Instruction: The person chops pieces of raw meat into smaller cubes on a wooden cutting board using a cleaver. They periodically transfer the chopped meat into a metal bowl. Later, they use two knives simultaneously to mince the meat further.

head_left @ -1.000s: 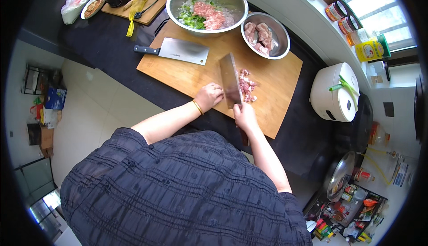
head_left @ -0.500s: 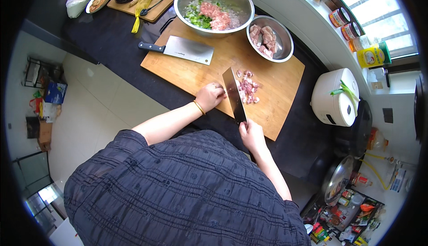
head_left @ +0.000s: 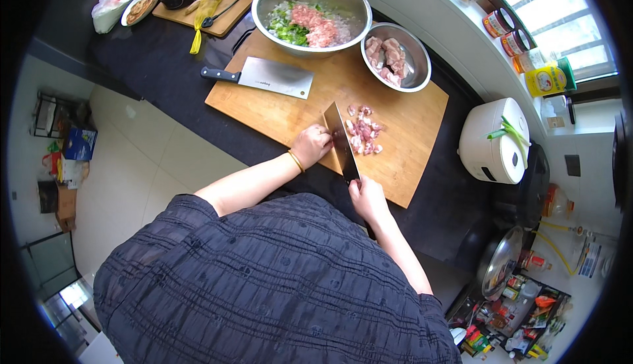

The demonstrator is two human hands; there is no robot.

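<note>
My right hand (head_left: 368,199) grips the handle of a dark-bladed cleaver (head_left: 342,143), its blade standing on edge over the wooden cutting board (head_left: 409,133). Against the blade's left side, my left hand (head_left: 312,144) is closed with curled fingers; whatever they press on is mostly hidden. Small chopped pieces of pinkish meat (head_left: 363,130) lie just right of the blade. A second cleaver (head_left: 277,76) with a black handle rests flat on the board's far left part.
Beyond the board stand a large steel bowl (head_left: 361,4) of minced meat and chopped greens, and a smaller steel bowl (head_left: 422,67) of meat chunks. A white rice cooker (head_left: 484,143) with scallions on its lid is at right. Jars (head_left: 499,22) line the windowsill.
The cleaver has shifted slightly left, up against my left fingers. My right hand moved a little left with it. The whole view has also shifted slightly.
</note>
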